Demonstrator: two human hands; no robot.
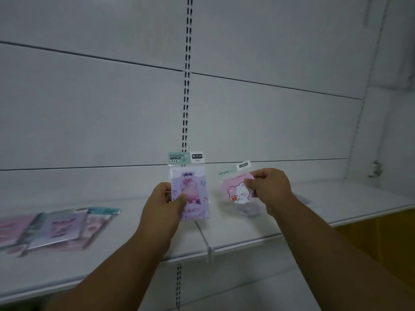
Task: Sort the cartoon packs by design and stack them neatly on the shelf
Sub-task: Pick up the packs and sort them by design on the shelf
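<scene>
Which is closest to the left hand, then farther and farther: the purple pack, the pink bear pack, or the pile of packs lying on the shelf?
1. Purple pack: held in the left hand itself.
2. Pink bear pack: to the right, held in the right hand.
3. Pile of packs: far left, lying on the shelf.

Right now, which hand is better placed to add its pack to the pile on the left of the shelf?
Left, probably. The left hand holds the purple pack nearer the pile, and a purple pack seems to lie there. The right hand holds the pink bear pack farther right.
</scene>
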